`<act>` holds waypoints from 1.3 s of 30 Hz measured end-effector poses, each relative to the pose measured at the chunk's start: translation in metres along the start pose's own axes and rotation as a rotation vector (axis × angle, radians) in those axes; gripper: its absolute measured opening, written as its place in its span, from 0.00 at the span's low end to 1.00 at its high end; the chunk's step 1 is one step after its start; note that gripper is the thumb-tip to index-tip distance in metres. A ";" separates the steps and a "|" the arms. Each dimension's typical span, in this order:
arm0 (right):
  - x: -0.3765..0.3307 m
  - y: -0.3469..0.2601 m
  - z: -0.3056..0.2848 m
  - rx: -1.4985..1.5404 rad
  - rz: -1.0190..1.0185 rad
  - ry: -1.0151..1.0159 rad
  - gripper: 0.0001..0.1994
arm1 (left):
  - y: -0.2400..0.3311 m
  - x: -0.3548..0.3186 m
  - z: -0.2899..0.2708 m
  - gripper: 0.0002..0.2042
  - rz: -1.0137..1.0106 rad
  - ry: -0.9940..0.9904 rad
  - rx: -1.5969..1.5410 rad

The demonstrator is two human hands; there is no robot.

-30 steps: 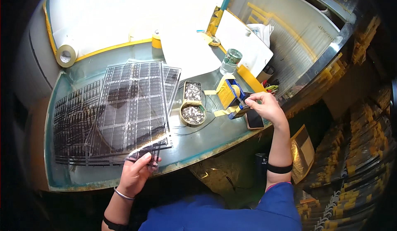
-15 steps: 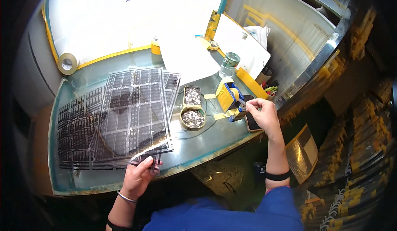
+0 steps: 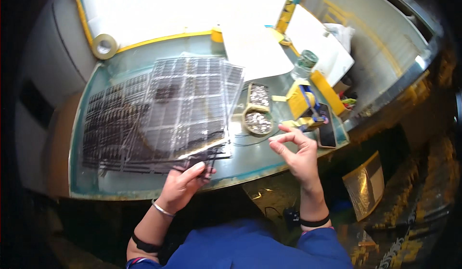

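Observation:
My left hand (image 3: 182,186) is closed on a small piece of dark film (image 3: 208,172), thumb on top, at the front edge of a stack of dark film sheets (image 3: 185,100) with gridded patterns. My right hand (image 3: 301,159) hovers over the table's front edge, thumb and forefinger brought together in a pinch. Whatever sits between those fingertips is too small to make out. Just beyond that hand stands a yellow and blue tape dispenser (image 3: 300,104), with yellow tape strips (image 3: 293,123) at its front. The two hands are apart.
Left of the dispenser stand a square tin (image 3: 250,96) and a round tin (image 3: 247,126), both filled with speckled bits. A phone (image 3: 327,133) lies right of it, a glass jar (image 3: 304,66) behind. A tape roll (image 3: 104,46) rests at the far left. White paper (image 3: 255,52) covers the back.
My right hand has come away from the tape dispenser, toward me and to the left. My left hand still grips the film piece. The whole view has shifted.

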State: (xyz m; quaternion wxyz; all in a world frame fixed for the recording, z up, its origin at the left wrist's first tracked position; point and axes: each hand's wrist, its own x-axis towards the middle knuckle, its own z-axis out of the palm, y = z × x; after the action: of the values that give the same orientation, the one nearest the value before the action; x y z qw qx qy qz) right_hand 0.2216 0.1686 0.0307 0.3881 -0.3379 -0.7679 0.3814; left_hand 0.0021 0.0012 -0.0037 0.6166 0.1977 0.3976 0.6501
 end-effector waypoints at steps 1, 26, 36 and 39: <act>-0.004 -0.001 0.013 0.152 0.003 -0.035 0.05 | 0.002 0.000 0.002 0.07 -0.009 0.009 0.005; -0.002 -0.004 0.076 0.560 0.221 -0.165 0.05 | 0.003 -0.003 -0.001 0.08 -0.011 -0.033 -0.002; -0.002 -0.006 0.076 0.057 -0.059 -0.087 0.09 | 0.001 -0.003 -0.002 0.08 -0.010 -0.023 -0.022; -0.005 -0.009 0.080 0.158 0.028 0.002 0.13 | 0.000 -0.003 -0.003 0.08 0.000 -0.036 -0.023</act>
State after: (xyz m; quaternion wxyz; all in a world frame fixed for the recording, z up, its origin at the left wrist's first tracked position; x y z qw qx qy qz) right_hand 0.1532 0.1346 0.0036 0.4091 -0.3172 -0.7303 0.4458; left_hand 0.0001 -0.0020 -0.0046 0.6259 0.2022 0.3790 0.6509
